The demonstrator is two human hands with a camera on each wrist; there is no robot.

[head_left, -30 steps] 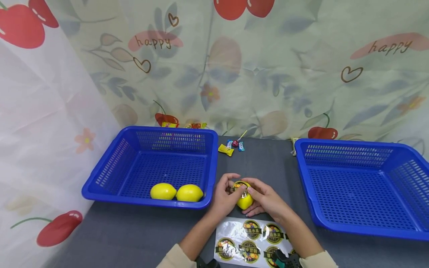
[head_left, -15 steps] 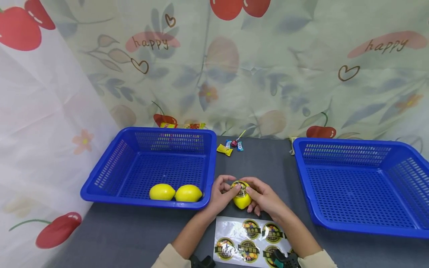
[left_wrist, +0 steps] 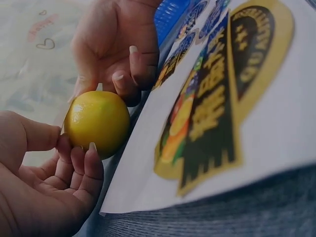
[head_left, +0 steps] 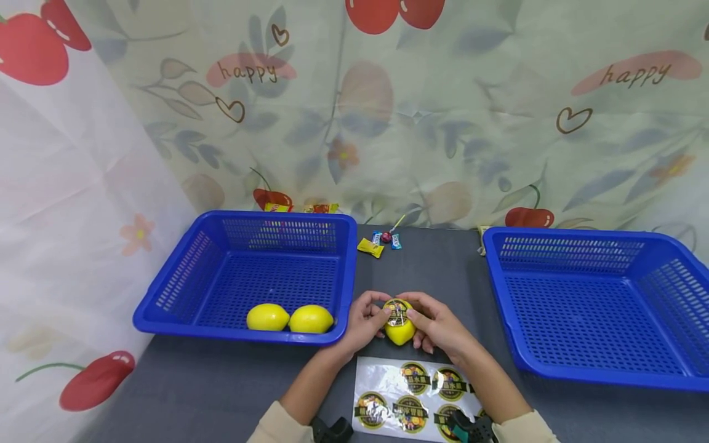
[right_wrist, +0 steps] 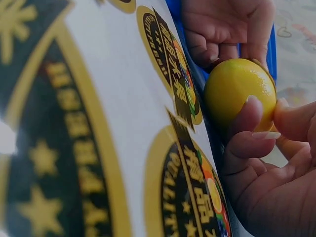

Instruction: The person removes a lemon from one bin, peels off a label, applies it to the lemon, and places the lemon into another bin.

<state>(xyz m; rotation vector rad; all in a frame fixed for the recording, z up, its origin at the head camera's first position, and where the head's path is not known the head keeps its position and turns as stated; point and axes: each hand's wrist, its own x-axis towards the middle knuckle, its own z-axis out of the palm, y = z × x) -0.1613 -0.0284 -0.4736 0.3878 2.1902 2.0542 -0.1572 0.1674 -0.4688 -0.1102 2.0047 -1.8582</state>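
Both hands hold a yellow lemon [head_left: 400, 336] between the two baskets. A round black-and-gold sticker [head_left: 396, 312] with a fruit picture lies on its upper side. My left hand [head_left: 361, 325] grips the lemon from the left, its thumb at the sticker's edge. From the other side my right hand [head_left: 441, 327] grips it, thumb also beside the sticker. In the left wrist view the lemon's bare side [left_wrist: 101, 121] shows, with fingertips around it. Just below the hands lies a white sheet [head_left: 382, 375] bearing several similar stickers, partly covered by the right forearm.
To the left stands a blue basket [head_left: 166, 332] with two lemons [head_left: 268, 317] near its front wall. Another blue basket [head_left: 581, 376] stands on the right. Wrapped candies [head_left: 371, 248] and a lollipop [head_left: 386, 236] lie at the back, before a printed curtain [head_left: 421, 135].
My left thumb has slid from across the sticker to its left edge, leaving more of the sticker visible. The lemon has shifted slightly left in the view, still between both hands.
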